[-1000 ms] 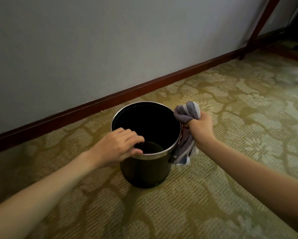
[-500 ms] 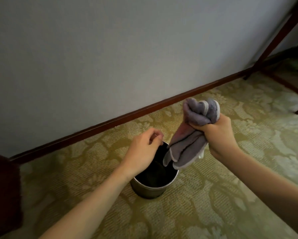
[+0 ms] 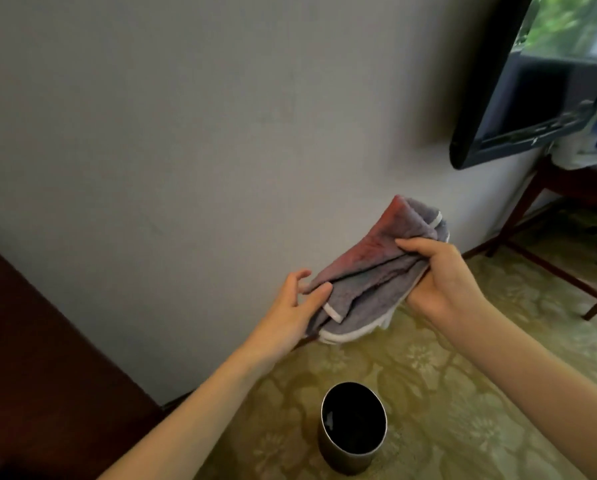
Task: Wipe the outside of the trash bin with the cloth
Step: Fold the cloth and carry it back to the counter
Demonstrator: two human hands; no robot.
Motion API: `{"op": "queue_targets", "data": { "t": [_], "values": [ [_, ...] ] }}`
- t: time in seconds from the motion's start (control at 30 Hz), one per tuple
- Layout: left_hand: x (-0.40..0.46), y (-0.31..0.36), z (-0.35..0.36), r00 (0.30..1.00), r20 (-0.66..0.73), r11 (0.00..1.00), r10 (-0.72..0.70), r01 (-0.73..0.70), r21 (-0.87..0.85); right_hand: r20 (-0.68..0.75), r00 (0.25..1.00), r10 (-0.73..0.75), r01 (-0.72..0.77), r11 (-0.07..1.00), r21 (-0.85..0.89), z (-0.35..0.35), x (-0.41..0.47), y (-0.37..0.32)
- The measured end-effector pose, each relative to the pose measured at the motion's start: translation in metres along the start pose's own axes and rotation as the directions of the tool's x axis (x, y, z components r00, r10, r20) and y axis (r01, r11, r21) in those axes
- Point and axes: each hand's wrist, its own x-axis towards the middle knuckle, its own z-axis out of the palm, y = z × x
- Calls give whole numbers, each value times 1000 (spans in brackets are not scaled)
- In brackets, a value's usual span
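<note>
A dark round trash bin (image 3: pixel 353 460) with a metal rim stands upright on the patterned carpet, low in the view and far below both hands. A grey cloth (image 3: pixel 369 271) with white edging is held up in the air in front of the wall. My right hand (image 3: pixel 442 282) grips its right end in a closed fist. My left hand (image 3: pixel 295 304) touches the cloth's lower left corner, thumb and fingers pinching it loosely. Neither hand touches the bin.
A grey wall (image 3: pixel 186 150) fills the background. Dark wooden furniture (image 3: pixel 30 358) stands at the left. A wall-mounted dark screen (image 3: pixel 518 98) hangs at the upper right above a wooden table (image 3: pixel 560 188) with thin legs. Green patterned carpet (image 3: pixel 463 393) surrounds the bin.
The view has risen well above the bin. My left hand left the bin's rim and came up to the cloth. My right hand lifted the cloth away from the bin's side.
</note>
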Motion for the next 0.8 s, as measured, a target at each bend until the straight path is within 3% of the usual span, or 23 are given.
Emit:
{"op": "queue_targets", "data": {
  "t": [0.13,0.27,0.5,0.8],
  "values": [
    [-16,48,-29,990,109,939,-87,118,-323,143,986,-88,74,992,101,54,-17,-13],
    [-16,72,-52,998,-26,917,-55,41,-396,293,949,-119,81,987,140,84,-18,-14],
    [-17,107,-104,935,-342,933,94,-202,-296,588,806,-63,64,998,19,118,2,-19],
    [-50,138,-216,851,-479,941,216,-312,-132,655,753,58,-118,992,49,204,9,30]
  ]
}}
